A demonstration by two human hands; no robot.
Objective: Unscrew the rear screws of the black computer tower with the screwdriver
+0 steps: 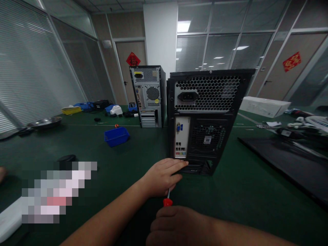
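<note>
Set in a glass-walled office, across a dark green surface (143, 147), faces the vented back of a black computer tower (207, 118), upright at 1 o'clock from the hands. Grips a red-handled screwdriver (167, 202) in the right hand (176, 225), with fingers clamped around the handle and the shaft pointing to 12 o'clock, running up to the left hand (161, 176). Stretches the left fingers, slightly apart, toward the tower's lower back edge; cannot tell if touching the case or pinching the partly hidden shaft. Looks past to a second, gray-backed tower (151, 80) farther off at 12 o'clock. Includes a blue bin (116, 137) between 10 and 11 o'clock, a white box (262, 106) at 2, and a flat black panel (279, 162) near 3.
</note>
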